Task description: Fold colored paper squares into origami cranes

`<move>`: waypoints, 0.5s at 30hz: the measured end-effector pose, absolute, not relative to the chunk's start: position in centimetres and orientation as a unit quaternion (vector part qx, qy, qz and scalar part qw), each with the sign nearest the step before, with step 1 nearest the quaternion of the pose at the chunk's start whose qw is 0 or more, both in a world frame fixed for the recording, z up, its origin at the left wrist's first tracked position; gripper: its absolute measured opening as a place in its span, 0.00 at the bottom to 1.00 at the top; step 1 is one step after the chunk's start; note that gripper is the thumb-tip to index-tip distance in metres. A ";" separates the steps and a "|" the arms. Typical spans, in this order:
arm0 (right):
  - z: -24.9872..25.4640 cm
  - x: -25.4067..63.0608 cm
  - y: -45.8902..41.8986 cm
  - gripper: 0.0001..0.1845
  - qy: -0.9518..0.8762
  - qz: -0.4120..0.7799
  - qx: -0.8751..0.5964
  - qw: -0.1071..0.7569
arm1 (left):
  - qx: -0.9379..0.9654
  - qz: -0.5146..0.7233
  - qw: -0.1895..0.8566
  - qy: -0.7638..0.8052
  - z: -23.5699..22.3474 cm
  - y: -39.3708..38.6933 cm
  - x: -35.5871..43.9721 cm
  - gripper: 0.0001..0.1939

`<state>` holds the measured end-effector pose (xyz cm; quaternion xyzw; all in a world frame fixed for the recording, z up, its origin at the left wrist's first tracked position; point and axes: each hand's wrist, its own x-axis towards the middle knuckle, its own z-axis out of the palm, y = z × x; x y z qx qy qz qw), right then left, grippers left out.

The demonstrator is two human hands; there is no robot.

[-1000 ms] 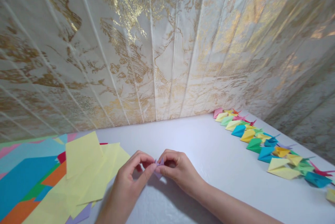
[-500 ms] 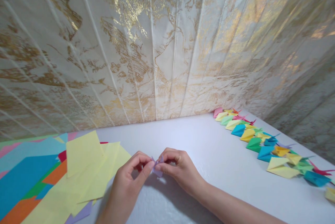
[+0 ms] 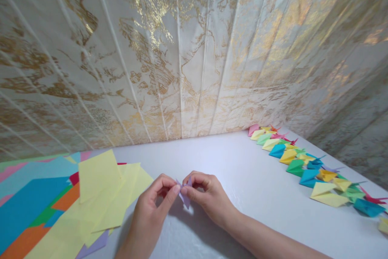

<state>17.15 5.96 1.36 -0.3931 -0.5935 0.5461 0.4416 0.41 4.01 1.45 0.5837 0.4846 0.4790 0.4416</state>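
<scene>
A small purple origami crane (image 3: pixel 185 201) of folded paper is held just above the white table, between both hands. My left hand (image 3: pixel 157 200) pinches its left side between thumb and index finger. My right hand (image 3: pixel 206 190) grips its right side in the same way, thumb toward me. Pointed tips of the paper stick up between the fingers, and one point hangs downward. The fingertips hide the middle of the fold.
Loose yellow paper sheets (image 3: pixel 103 186) lie at the left over blue paper (image 3: pixel 33 206) and other coloured sheets. Along the right edge of the white table (image 3: pixel 188 158) stand rows of folded paper cranes (image 3: pixel 309 177). A gold-patterned curtain (image 3: pixel 182 69) hangs behind.
The purple paper has turned a little between my fingers, and its lower point now hangs further down. Both hands keep their pinch at nearly the same place.
</scene>
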 end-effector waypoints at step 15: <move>1.2 16.9 6.0 0.21 -0.531 0.584 -0.377 0.485 | 0.629 0.446 0.418 0.480 1.7 3.8 0.7 0.14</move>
